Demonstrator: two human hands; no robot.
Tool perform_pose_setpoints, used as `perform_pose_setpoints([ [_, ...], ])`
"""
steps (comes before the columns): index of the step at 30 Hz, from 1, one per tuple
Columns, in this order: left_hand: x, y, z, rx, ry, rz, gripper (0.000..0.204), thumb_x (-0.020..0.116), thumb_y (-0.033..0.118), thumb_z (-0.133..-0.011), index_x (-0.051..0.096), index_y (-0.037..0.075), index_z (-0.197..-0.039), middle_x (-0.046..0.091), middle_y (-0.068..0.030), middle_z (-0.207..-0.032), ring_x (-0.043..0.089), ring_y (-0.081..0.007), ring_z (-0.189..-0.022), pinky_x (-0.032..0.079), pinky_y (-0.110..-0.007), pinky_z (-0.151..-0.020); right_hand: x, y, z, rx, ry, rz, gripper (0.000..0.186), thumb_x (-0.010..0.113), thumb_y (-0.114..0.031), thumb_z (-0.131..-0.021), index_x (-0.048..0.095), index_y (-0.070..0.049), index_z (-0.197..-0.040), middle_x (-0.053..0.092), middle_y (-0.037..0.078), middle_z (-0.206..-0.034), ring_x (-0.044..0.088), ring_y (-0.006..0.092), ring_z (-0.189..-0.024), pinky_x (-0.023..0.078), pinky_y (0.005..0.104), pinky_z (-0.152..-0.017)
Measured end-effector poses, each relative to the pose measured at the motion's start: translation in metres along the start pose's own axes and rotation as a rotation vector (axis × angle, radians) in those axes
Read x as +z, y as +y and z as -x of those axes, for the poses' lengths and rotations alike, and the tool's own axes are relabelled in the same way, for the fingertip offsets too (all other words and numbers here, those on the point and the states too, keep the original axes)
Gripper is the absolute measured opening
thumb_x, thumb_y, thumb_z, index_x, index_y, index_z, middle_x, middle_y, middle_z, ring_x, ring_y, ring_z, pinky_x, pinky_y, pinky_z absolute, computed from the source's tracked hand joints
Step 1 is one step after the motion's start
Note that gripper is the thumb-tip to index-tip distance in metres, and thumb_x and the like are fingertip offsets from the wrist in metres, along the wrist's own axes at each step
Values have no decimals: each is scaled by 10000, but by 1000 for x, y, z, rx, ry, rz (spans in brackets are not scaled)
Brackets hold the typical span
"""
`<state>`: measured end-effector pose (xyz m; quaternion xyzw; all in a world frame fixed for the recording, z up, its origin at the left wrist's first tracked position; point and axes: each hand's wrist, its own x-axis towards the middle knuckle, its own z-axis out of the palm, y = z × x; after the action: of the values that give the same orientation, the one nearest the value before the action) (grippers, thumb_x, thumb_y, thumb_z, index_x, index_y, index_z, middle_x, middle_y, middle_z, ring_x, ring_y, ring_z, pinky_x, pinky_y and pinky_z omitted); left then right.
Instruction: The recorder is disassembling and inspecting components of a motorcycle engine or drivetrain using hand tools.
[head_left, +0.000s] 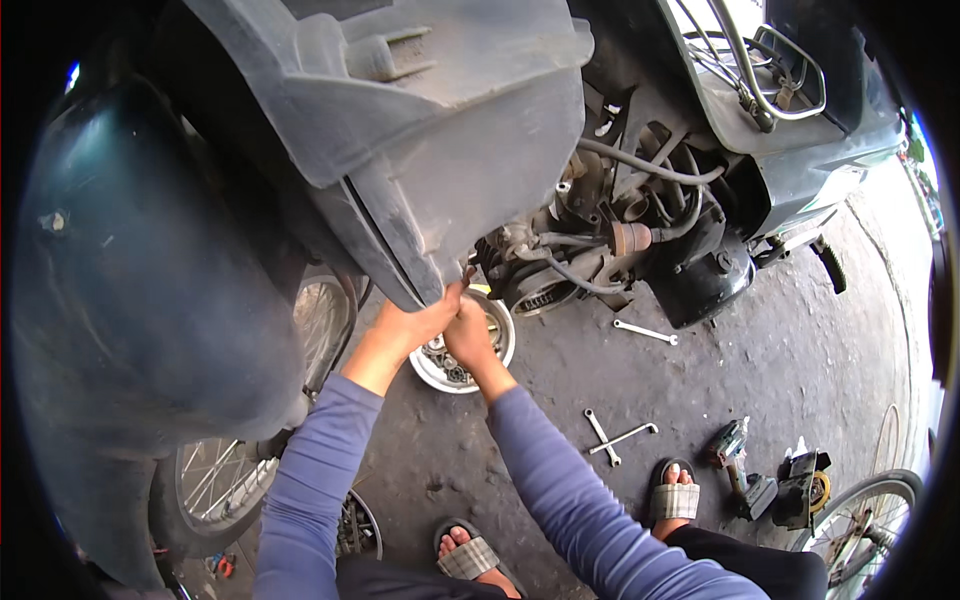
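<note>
A large grey plastic body panel of a motorbike fills the upper middle, its narrow lower corner pointing down at my hands. My left hand is closed around that lower corner, and its fingertips pass out of sight behind the panel and my other hand. Close against it on the right, my right hand is curled with the fingers turned inward. Whatever it grips is hidden. Directly below both hands stands a round white basin containing small metal parts. The bare engine, with hoses and cables, sits just right of the panel.
On the dark ground lie a wrench and two crossed wrenches. A cordless power tool is right of my sandalled foot. Spoked wheels stand at the left. Another container of parts is near my left forearm.
</note>
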<state>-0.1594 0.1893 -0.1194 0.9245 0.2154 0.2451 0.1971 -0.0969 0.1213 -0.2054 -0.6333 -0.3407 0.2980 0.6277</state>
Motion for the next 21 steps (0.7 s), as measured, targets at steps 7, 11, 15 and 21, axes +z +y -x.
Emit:
perform_pose_setpoints([
  [7,8,3,-9,-685,-152,1221,274,483,270,-988,571,29,-892,616,-62,-674,629,-167,-515,508,-276,-431,-71,-120,104,340,-202,-227,272,462,-270,-998,563,-30,-917,431,1,-574,402,107,-449,329,275,-416],
  [11,-17,24,-15,-725,-229,883,274,487,283,-952,568,42,-848,615,-78,-667,617,-193,-479,499,-281,-402,-82,-160,100,624,-292,-987,137,449,-198,-997,506,-78,-1033,346,-24,-564,304,73,-417,272,231,-368],
  [15,-36,50,-6,-768,-162,802,233,521,235,-938,576,31,-839,584,-54,-649,592,-151,-498,478,-265,-441,-57,-126,105,374,-349,-569,124,460,-183,-997,479,-71,-1045,452,19,-599,421,113,-487,367,269,-460],
  [21,-42,59,12,-97,-342,199,223,581,190,-903,613,-29,-930,644,-116,-778,642,-269,-744,496,-382,-746,-24,-10,72,-108,21,363,173,505,-108,-913,557,-10,-1045,645,219,-923,618,414,-862,485,457,-722],
])
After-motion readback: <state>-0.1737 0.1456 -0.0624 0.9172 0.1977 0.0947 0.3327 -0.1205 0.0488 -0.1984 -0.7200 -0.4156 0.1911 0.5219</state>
